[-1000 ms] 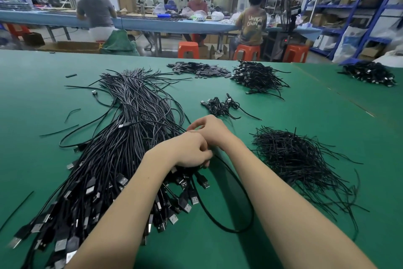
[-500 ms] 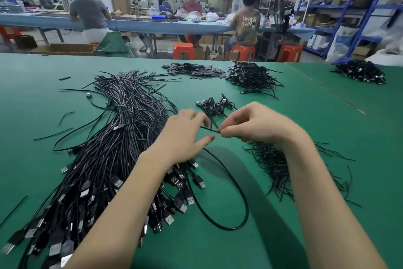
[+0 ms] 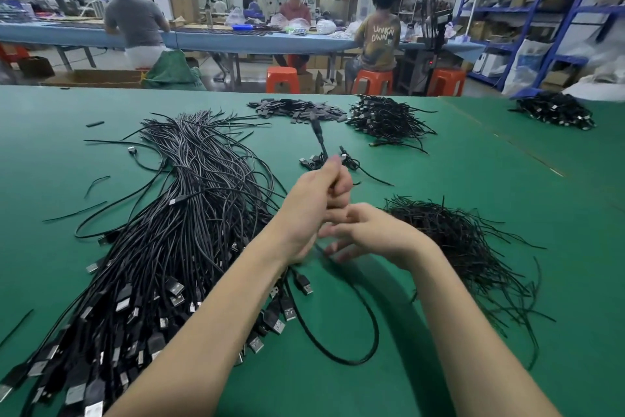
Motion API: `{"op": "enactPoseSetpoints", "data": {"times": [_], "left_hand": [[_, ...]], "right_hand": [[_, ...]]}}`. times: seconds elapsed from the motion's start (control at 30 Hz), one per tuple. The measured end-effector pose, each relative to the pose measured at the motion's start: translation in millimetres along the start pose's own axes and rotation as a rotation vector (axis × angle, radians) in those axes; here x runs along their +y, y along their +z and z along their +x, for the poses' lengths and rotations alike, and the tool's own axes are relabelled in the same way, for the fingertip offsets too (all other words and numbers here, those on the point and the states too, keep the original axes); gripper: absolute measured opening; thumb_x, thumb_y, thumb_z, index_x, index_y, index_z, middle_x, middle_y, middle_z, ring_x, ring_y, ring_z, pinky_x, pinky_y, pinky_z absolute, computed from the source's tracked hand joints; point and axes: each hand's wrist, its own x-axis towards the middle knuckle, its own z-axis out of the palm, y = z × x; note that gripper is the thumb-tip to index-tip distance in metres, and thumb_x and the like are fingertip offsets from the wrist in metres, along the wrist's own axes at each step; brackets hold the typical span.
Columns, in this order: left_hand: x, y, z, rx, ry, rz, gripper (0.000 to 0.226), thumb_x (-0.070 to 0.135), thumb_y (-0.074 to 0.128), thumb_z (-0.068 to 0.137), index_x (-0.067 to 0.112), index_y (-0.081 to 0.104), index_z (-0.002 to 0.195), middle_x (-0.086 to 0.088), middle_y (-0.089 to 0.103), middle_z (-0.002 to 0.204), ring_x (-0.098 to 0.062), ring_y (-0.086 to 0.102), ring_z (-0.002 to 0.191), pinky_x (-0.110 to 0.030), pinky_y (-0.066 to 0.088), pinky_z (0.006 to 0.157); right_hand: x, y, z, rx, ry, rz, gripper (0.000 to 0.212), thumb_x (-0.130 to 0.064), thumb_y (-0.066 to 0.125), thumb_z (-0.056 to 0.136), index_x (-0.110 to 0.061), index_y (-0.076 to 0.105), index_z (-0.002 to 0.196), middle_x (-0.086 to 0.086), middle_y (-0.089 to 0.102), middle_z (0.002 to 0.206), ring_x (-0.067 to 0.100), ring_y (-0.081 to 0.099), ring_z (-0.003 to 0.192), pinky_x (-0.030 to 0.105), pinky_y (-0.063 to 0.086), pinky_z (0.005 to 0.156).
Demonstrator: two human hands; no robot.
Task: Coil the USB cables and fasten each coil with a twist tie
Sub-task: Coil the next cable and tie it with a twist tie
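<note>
Fingers [image 3: 333, 176] of the left hand [image 3: 313, 203] are curling around a USB cable [image 3: 319, 137]; the right hand [image 3: 368, 234] is blurring, fingers spread, grasp unclear.

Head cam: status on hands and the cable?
Left hand grips one USB cable, plug end sticking up. Right hand fingers spread beside it, grip unclear. Cable loop trails on the table, uncoiled. Twist tie pile to the right, nothing blocking.

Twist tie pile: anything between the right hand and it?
Nothing visible. The twist tie pile lies on the green table just right of the right hand, with only bare mat between. The left hand grips the USB cable, on the far side from the pile.
</note>
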Motion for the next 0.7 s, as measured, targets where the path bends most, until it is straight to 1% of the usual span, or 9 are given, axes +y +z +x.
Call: {"op": "enactPoseSetpoints", "data": {"times": [0.13, 0.23, 0.3, 0.37, 0.5, 0.57, 0.6, 0.63, 0.7], "left_hand": [[7, 14, -7, -0.096, -0.084, -0.282, 0.049, 0.038, 0.028, 0.109, 0.018, 0.037, 0.065, 0.006, 0.023, 0.056, -0.009, 0.018, 0.047, -0.030, 0.009, 0.059], [13, 17, -10, -0.196, -0.114, -0.446, 0.046, 0.037, 0.029, 0.109, 0.016, 0.037, 0.068, 0.007, 0.026, 0.056, -0.008, 0.023, 0.047, -0.031, 0.012, 0.061], [17, 16, -10, -0.243, -0.122, -0.484, 0.045, 0.038, 0.030, 0.108, 0.017, 0.039, 0.069, 0.007, 0.029, 0.057, -0.009, 0.028, 0.047, -0.025, 0.025, 0.057], [20, 11, -10, -0.222, -0.129, -0.505, 0.043, 0.039, 0.031, 0.107, 0.017, 0.041, 0.071, 0.006, 0.030, 0.059, -0.010, 0.031, 0.049, -0.026, 0.031, 0.058], [21, -15, -3, 0.013, -0.088, -0.504, 0.042, 0.040, 0.028, 0.108, 0.017, 0.040, 0.074, 0.006, 0.026, 0.061, -0.010, 0.025, 0.051, -0.020, 0.027, 0.047], [18, -28, 0, 0.138, -0.077, -0.522, 0.041, 0.039, 0.027, 0.108, 0.016, 0.041, 0.077, 0.007, 0.023, 0.060, -0.010, 0.020, 0.054, -0.020, 0.021, 0.043], [16, -32, 2, 0.180, -0.088, -0.549, 0.041, 0.040, 0.027, 0.109, 0.016, 0.041, 0.078, 0.007, 0.022, 0.059, -0.010, 0.019, 0.054, -0.019, 0.020, 0.042], [14, -34, 2, 0.203, -0.106, -0.578, 0.040, 0.040, 0.027, 0.109, 0.016, 0.042, 0.079, 0.007, 0.022, 0.059, -0.010, 0.019, 0.054, -0.019, 0.019, 0.041], [9, -34, 4, 0.215, -0.147, -0.624, 0.041, 0.040, 0.027, 0.109, 0.016, 0.043, 0.080, 0.007, 0.022, 0.058, -0.009, 0.019, 0.052, -0.019, 0.018, 0.040]], "right_hand": [[-10, 2, -7, -0.019, -0.202, -0.177, 0.044, 0.015, 0.053, 0.086, -0.024, 0.066, 0.070, -0.014, 0.065, 0.071, -0.004, 0.059, 0.066, 0.018, 0.053, 0.065], [-12, -1, -8, 0.118, -0.414, -0.417, 0.032, 0.016, 0.048, 0.085, -0.009, 0.068, 0.093, 0.004, 0.067, 0.094, 0.010, 0.062, 0.090, 0.026, 0.054, 0.082], [-12, -1, -9, 0.163, -0.445, -0.422, 0.038, 0.014, 0.044, 0.087, -0.021, 0.061, 0.087, -0.002, 0.060, 0.089, 0.018, 0.057, 0.086, 0.017, 0.051, 0.079], [-11, -1, -6, 0.126, -0.377, -0.452, 0.036, 0.000, 0.050, 0.094, -0.030, 0.054, 0.075, -0.010, 0.054, 0.078, 0.015, 0.052, 0.078, 0.021, 0.047, 0.072], [-14, -19, -17, 0.011, -0.202, -0.499, 0.044, -0.060, 0.054, 0.096, -0.030, 0.080, 0.077, -0.007, 0.063, 0.060, 0.017, 0.043, 0.049, 0.021, 0.041, 0.055], [-23, -30, -29, -0.040, -0.191, -0.454, 0.045, -0.066, 0.053, 0.093, -0.031, 0.080, 0.085, 0.003, 0.078, 0.095, 0.025, 0.067, 0.075, 0.033, 0.055, 0.083], [-28, -34, -35, -0.080, -0.206, -0.426, 0.042, -0.062, 0.054, 0.095, -0.029, 0.080, 0.090, 0.003, 0.078, 0.101, 0.023, 0.070, 0.096, 0.041, 0.050, 0.100], [-32, -36, -40, -0.118, -0.218, -0.390, 0.039, -0.057, 0.056, 0.097, -0.026, 0.079, 0.096, 0.001, 0.079, 0.098, 0.018, 0.070, 0.105, 0.044, 0.045, 0.107], [-37, -38, -47, -0.187, -0.204, -0.260, 0.034, -0.050, 0.060, 0.095, -0.021, 0.075, 0.105, 0.005, 0.079, 0.086, 0.013, 0.073, 0.097, 0.036, 0.048, 0.099]]}}
